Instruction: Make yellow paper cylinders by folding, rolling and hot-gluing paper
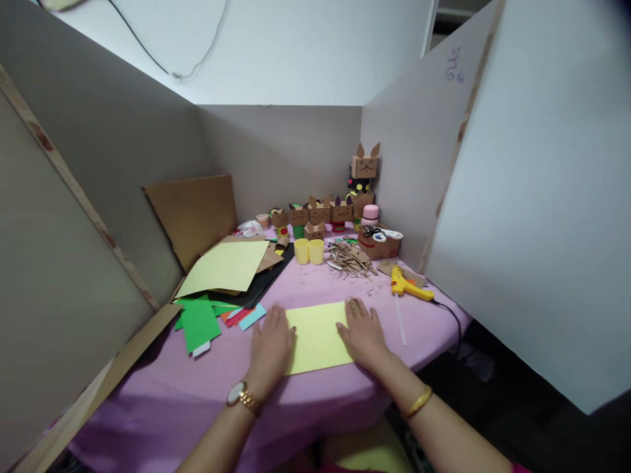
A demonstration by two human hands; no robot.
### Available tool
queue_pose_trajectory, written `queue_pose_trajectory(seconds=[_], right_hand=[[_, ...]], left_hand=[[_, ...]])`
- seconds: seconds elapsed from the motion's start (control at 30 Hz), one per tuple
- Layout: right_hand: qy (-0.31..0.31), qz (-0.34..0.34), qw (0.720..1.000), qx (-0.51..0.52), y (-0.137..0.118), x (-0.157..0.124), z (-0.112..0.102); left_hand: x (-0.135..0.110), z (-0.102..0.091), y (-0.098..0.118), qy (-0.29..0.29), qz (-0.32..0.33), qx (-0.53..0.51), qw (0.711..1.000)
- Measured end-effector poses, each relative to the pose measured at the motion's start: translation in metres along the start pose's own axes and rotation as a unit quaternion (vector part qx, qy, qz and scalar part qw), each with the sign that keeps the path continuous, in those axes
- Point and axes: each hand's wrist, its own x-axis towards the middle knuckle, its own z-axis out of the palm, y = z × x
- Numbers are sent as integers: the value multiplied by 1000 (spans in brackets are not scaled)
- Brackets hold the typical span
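Under left hand (271, 341) and right hand (365, 336): yellow paper (318, 338), partly hidden.

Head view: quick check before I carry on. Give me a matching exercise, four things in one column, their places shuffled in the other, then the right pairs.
Things
1. Front yellow sheet
2. Yellow glue gun
3. Yellow cylinders
4. Scissors

Places
A. Side by side, just left of the pile of brown strips
B. At the top of the small brown box
C. Lying flat, between the left hand and the right hand, which rest at its sides
D. Toward the right edge, with a black cord trailing from it

Pairs: 1-C, 2-D, 3-A, 4-B
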Motion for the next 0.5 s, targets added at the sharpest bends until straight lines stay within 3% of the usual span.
queue_pose_trajectory(seconds=[0.13,0.33,0.4,0.5], right_hand=[[-35,-81,996,4,-16,2,5],[-6,-27,1000,-5,9,-11,-6],[-18,-67,998,1,12,-23,-12],[-58,-172,983,28,5,-38,-19]], left_hand=[[7,7,14,-32,64,-22,997],[-8,-1,-31,-29,7,-16,999],[-21,-7,-33,-39,50,-25,998],[-34,-15,-23,-58,166,-46,983]])
